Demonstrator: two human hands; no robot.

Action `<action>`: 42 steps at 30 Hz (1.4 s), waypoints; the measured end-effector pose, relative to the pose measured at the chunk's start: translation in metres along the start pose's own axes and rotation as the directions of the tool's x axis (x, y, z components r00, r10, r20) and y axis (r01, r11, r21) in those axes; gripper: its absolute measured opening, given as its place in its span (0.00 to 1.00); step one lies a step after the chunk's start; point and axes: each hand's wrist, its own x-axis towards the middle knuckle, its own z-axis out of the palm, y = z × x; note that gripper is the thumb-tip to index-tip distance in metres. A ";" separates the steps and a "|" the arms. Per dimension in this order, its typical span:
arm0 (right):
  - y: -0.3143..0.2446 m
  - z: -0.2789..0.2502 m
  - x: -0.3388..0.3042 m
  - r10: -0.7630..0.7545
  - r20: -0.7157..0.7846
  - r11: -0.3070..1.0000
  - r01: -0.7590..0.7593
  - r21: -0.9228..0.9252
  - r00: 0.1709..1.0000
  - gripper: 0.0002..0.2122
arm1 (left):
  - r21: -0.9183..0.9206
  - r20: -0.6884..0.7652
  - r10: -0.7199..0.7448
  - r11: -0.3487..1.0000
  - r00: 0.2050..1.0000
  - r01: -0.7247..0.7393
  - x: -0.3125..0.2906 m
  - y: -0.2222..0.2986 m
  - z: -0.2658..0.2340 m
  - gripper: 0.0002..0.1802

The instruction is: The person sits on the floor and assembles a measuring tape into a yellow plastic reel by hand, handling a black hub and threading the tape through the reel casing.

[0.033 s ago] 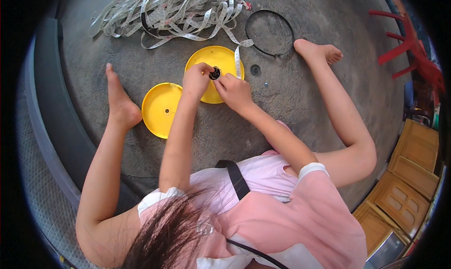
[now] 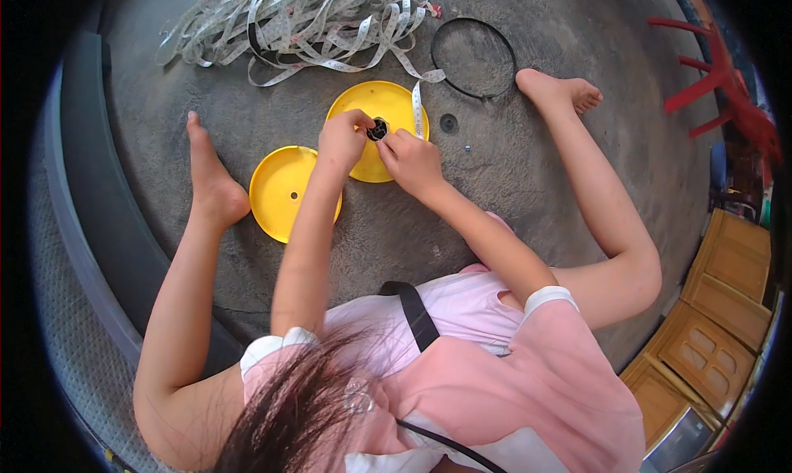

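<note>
A yellow disc [image 2: 363, 93] with a black hub [image 2: 377, 130] at its middle lies on the floor in front of me. A thin pale band shows round part of the hub. My left hand [image 2: 342, 140] is closed, thumb and fingers pinched at the hub's left edge. From the other side my right hand [image 2: 412, 163] is closed too, its fingertips at the hub's lower right. A white measuring tape [image 2: 417, 114] crosses the disc and passes behind the right hand. Beside my left forearm lies a second yellow disc [image 2: 276, 180] with a small centre hole.
A tangled heap of tape [image 2: 313, 23] lies at the far side. Nearby are a black hoop [image 2: 473, 21], a small dark round piece [image 2: 448, 123] and a tiny screw-like bit [image 2: 468, 148]. Red chair [image 2: 726, 85] and wooden cabinet [image 2: 709, 308] stand at right; my bare feet flank the discs.
My left forearm has shifted slightly to the left, uncovering more of the second disc's right edge. Both hands stay at the hub.
</note>
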 end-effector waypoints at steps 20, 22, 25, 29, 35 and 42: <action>-0.002 -0.006 -0.010 0.136 -0.003 0.987 -0.135 0.085 0.991 0.05 | 0.350 0.636 0.395 0.618 0.663 -0.704 0.027 0.016 -0.030 0.19; -0.002 -0.007 -0.010 0.123 0.012 0.990 -0.124 0.075 0.992 0.05 | 0.365 0.640 0.407 0.586 0.652 -0.724 0.027 0.015 -0.030 0.18; -0.002 -0.008 -0.009 0.076 0.033 0.996 -0.078 0.044 0.997 0.04 | 0.375 0.596 0.468 0.557 0.653 -0.741 0.027 0.009 -0.029 0.19; -0.005 -0.012 -0.009 0.082 0.098 0.996 -0.084 0.013 0.992 0.04 | 0.389 0.593 0.445 0.570 0.671 -0.723 0.024 0.013 -0.029 0.19; -0.008 -0.008 -0.010 0.108 0.068 0.993 -0.111 0.033 0.992 0.04 | 0.434 0.550 0.442 0.573 0.708 -0.695 0.018 0.012 -0.024 0.19; 0.013 -0.011 -0.002 0.065 0.017 0.995 -0.066 0.077 0.998 0.05 | 0.355 0.367 0.287 0.836 0.885 -0.419 0.006 0.012 -0.015 0.16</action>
